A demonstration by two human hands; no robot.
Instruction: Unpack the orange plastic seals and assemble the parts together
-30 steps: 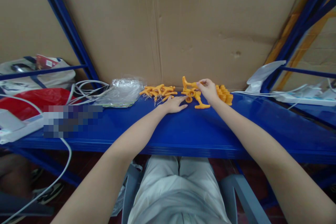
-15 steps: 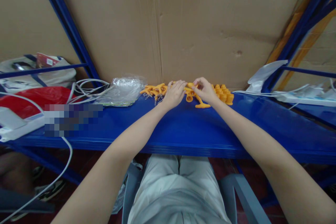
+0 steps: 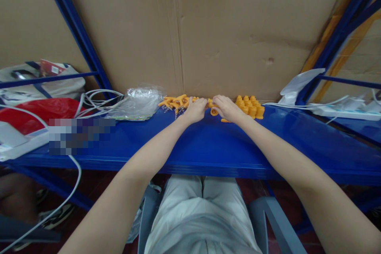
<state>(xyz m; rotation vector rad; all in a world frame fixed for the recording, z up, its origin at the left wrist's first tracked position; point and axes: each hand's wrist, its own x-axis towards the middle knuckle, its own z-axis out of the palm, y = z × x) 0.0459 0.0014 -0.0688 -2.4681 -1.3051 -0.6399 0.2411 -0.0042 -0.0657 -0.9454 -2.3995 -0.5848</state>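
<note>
My left hand (image 3: 195, 110) is at the back of the blue table (image 3: 202, 145), its fingers bent together at the left end of a yellow plastic part (image 3: 210, 103). On the other end of that part, my right hand (image 3: 225, 107) has its fingers curled down over it. Just below the fingertips lies a round yellow piece (image 3: 214, 112) with a dark centre. A yellow T-shaped piece (image 3: 225, 120) lies mostly hidden under my right hand. Left of my hands is a pile of yellow branching pieces (image 3: 176, 102) with thin metal chains (image 3: 176, 112).
Yellow stepped cylinders (image 3: 250, 107) stand in rows at the right. Clear plastic bags (image 3: 139, 103), white cables (image 3: 98, 97) and a red bag (image 3: 35, 113) lie left. Cardboard (image 3: 208, 35) walls the back; a power strip (image 3: 348, 112) sits far right.
My right hand has come left and turned down over the yellow part, covering most of the T-shaped piece. My left hand has shifted slightly left, its fingers more bent.
</note>
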